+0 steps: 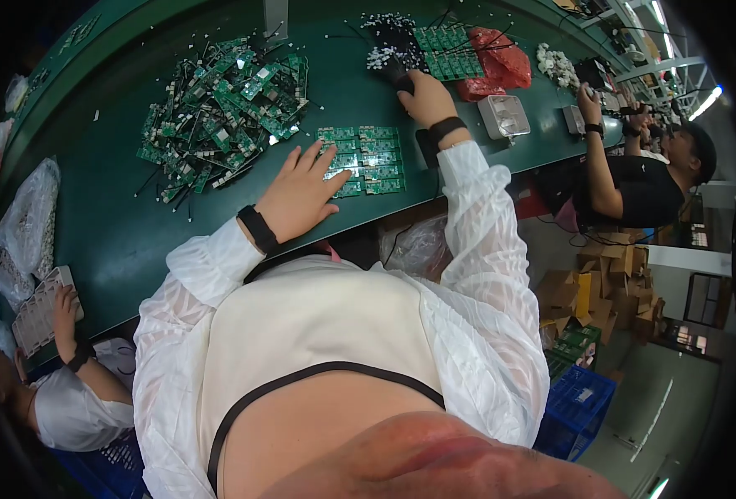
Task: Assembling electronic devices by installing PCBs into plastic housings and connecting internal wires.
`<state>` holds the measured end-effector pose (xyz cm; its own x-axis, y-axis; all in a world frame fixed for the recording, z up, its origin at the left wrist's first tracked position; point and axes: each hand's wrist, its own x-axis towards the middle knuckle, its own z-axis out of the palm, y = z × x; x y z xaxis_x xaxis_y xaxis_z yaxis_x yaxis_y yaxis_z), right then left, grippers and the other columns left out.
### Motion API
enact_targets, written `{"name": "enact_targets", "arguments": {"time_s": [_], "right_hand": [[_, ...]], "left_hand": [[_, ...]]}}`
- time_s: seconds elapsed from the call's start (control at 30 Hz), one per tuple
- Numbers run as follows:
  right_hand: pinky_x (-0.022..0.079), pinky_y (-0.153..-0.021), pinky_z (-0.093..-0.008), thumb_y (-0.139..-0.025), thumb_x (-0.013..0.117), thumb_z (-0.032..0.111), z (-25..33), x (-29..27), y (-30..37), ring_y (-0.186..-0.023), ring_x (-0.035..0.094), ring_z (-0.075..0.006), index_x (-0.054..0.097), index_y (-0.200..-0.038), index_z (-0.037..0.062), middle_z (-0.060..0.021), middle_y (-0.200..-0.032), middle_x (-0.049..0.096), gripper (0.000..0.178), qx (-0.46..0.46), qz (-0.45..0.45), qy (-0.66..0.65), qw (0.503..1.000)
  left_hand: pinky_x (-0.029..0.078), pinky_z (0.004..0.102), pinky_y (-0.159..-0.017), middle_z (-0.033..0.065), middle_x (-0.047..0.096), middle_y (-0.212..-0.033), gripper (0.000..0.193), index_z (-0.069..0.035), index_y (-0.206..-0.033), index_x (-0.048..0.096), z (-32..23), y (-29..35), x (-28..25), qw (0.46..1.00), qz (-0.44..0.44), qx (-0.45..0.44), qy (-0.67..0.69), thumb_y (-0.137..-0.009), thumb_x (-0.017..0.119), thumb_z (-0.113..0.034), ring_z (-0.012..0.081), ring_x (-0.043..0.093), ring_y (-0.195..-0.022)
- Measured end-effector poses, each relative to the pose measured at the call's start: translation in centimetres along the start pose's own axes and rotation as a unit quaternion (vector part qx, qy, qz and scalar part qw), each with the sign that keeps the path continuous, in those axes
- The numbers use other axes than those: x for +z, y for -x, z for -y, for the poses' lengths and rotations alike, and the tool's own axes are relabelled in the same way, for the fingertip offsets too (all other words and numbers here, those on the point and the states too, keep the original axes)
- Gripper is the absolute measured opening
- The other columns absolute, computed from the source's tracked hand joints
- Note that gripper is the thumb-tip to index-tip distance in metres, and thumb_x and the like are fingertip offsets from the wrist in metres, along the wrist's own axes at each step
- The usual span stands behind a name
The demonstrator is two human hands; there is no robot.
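My left hand (294,198) lies with its fingers spread, the fingertips resting on the left side of a panel of green circuit boards (382,158) near the table's front edge. Farther right, my right hand (428,103) reaches to a bunch of black cables (393,46) with small white connectors at their ends. Its fingers curl around the near end of that bunch and are partly hidden. To the right of the cables lies another green board panel (449,51), with some black wires across it.
A large heap of circuit boards with wires (226,112) covers the table's left middle. Red plastic bags (501,62) and a white tray (503,116) stand at right. A bag of small parts (27,229) lies far left. Co-workers sit on both sides, one hand (66,312) at a pale tray.
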<state>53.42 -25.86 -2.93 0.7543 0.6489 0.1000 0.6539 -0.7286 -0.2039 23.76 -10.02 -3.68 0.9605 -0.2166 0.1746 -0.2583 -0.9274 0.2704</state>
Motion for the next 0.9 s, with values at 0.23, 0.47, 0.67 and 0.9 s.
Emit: {"name": "enact_targets", "arguments": {"time_s": [0.23,0.47,0.67,0.9], "right_hand": [[0.055,-0.084,-0.0305,-0.084,0.079,0.018,0.9,-4.0,3.9,-0.089,0.071,-0.0203,0.067,-0.128,-0.0001,-0.0180,-0.109,0.074,0.049,0.016,-0.015,-0.222,0.975],[0.054,-0.088,-0.0303,-0.091,0.077,0.012,-4.1,-4.9,4.6,-0.102,0.066,-0.0156,0.059,-0.134,-0.0020,-0.0100,-0.117,0.071,0.048,-0.008,-0.327,-0.376,0.867],[0.055,-0.092,-0.0382,-0.086,0.081,0.031,-15.4,-8.9,-3.3,-0.102,0.072,-0.0292,0.068,-0.120,-0.0032,-0.0188,-0.109,0.075,0.049,0.207,-0.504,-0.153,0.824],[0.054,-0.097,-0.0424,-0.085,0.075,0.044,-19.9,-9.4,-8.7,-0.115,0.068,-0.0383,0.070,-0.126,0.0060,-0.0224,-0.122,0.071,0.056,0.258,-0.168,0.019,0.951]], "left_hand": [[0.033,0.0560,-0.118,0.0145,0.053,-0.143,0.052,-0.015,-0.133,0.064,0.4,0.9,-1.0,1.000,-0.006,0.002,0.003,-0.084,0.078,-0.027,0.0363,0.044,-0.137],[0.033,0.0537,-0.117,0.0134,0.056,-0.136,0.049,-0.012,-0.127,0.067,0.9,2.2,-1.8,0.998,-0.030,-0.016,0.056,-0.082,0.080,-0.025,0.0348,0.047,-0.133],[0.036,0.0499,-0.114,0.0135,0.057,-0.134,0.048,-0.011,-0.122,0.069,1.1,2.4,-2.1,0.996,-0.031,-0.009,0.085,-0.079,0.082,-0.025,0.0342,0.049,-0.128],[0.038,0.0469,-0.111,0.0133,0.057,-0.131,0.048,-0.010,-0.120,0.069,1.3,2.4,-2.3,0.994,-0.025,-0.012,0.104,-0.077,0.083,-0.025,0.0338,0.049,-0.128]]}}
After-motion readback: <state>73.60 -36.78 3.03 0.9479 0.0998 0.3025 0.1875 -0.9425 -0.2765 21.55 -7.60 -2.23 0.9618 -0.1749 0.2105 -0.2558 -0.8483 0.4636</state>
